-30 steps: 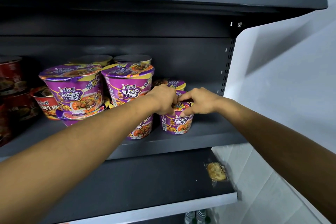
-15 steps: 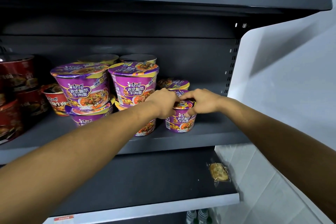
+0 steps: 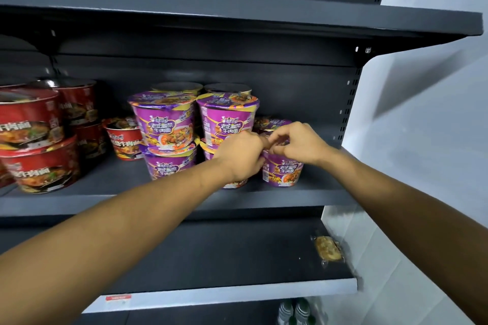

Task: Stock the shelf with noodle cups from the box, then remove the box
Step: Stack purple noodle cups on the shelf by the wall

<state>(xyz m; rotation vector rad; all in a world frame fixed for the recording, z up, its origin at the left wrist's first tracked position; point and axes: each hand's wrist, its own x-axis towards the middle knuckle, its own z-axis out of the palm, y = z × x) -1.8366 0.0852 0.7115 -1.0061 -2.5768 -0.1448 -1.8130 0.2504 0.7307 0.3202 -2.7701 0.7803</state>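
Both hands are at the same noodle cup (image 3: 283, 171), a purple one standing upright on the shelf (image 3: 317, 192) near its right end.

Right hand (image 3: 299, 144): lies over the lid from above, fingers and thumb curled down and pinching at the top rim.

Left hand (image 3: 239, 157): comes in from the cup's left, fingers curled against the rim and thumb on the left wall. Fingertips are hidden behind my knuckles, so I cannot tell how firm the grip is.

Just behind my right hand: a second purple cup (image 3: 274, 123), only its lid showing.

Left of my left hand: two stacks of purple cups (image 3: 165, 126), two high, with more lids behind them. My left hand covers part of the nearer stack's lower cup.

Further left: a small red cup (image 3: 124, 140), then stacked larger red cups (image 3: 31, 124).

Below my forearms: the lower shelf (image 3: 224, 258). A wrapped snack packet (image 3: 327, 248) lies under my right forearm, at its right edge. Bottle tops (image 3: 293, 311) show beneath that.
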